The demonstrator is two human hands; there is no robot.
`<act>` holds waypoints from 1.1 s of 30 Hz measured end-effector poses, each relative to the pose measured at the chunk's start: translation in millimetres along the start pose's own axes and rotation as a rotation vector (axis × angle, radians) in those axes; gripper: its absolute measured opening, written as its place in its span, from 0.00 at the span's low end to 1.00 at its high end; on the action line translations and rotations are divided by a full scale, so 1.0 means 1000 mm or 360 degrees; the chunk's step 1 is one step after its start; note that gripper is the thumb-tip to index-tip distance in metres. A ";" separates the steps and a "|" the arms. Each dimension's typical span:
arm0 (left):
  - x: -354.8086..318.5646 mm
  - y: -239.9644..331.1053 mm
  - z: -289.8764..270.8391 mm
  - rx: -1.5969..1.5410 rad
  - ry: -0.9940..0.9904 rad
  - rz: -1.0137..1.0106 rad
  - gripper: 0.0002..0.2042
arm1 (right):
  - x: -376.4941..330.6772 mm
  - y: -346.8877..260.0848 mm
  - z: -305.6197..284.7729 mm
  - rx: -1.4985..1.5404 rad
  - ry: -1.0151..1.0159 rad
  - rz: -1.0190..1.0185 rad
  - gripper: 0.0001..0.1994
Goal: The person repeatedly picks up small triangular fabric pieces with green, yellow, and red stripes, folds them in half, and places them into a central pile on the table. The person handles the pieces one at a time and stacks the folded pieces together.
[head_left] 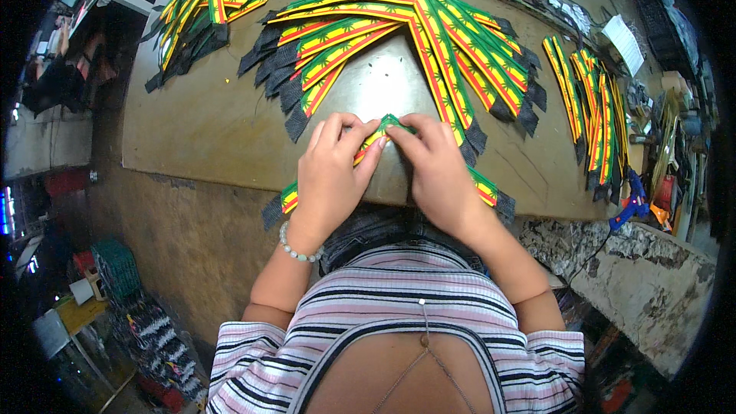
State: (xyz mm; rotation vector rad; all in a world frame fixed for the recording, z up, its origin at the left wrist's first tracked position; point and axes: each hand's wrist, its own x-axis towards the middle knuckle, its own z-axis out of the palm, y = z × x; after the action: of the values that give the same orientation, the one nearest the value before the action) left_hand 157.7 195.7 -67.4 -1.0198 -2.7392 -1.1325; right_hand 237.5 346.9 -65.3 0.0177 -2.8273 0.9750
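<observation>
Both hands, left hand [331, 172] and right hand [437, 169], pinch a folded striped strap [387, 126], hiding its middle.

strap [387, 132] | green-yellow-red woven, black ends | folded to peak | table edge

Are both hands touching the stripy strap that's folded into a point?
Touching. The head view shows the left hand and right hand both pinching the folded strap at its peak.
</observation>
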 end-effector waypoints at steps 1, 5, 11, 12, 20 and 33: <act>0.000 0.001 -0.001 0.0017 -0.0024 -0.0014 0.11 | -0.002 0.000 0.002 -0.0130 0.0025 -0.0105 0.21; -0.001 0.009 -0.003 0.0098 -0.0054 -0.0043 0.12 | -0.007 0.000 0.008 0.0190 0.0221 0.0047 0.20; 0.003 0.007 0.000 -0.0139 -0.0099 -0.0166 0.11 | -0.006 0.011 -0.007 0.0439 0.0309 0.0103 0.16; 0.005 0.005 -0.002 -0.0260 -0.0141 -0.0278 0.11 | -0.007 0.013 -0.012 0.0560 0.0439 0.0163 0.14; 0.013 0.015 -0.031 -0.0756 -0.0628 -0.0574 0.12 | -0.017 0.006 -0.032 0.1242 0.0145 0.0246 0.24; 0.157 0.036 -0.057 -0.0306 -0.0225 0.0388 0.14 | -0.038 0.103 -0.156 0.0861 0.0815 0.0725 0.15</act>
State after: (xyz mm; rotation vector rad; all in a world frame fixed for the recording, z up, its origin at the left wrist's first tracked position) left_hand 41.5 266.9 35.0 -1.4632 -2.5479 -1.3468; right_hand 290.4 522.3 -12.8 -0.7257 -2.0691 1.5406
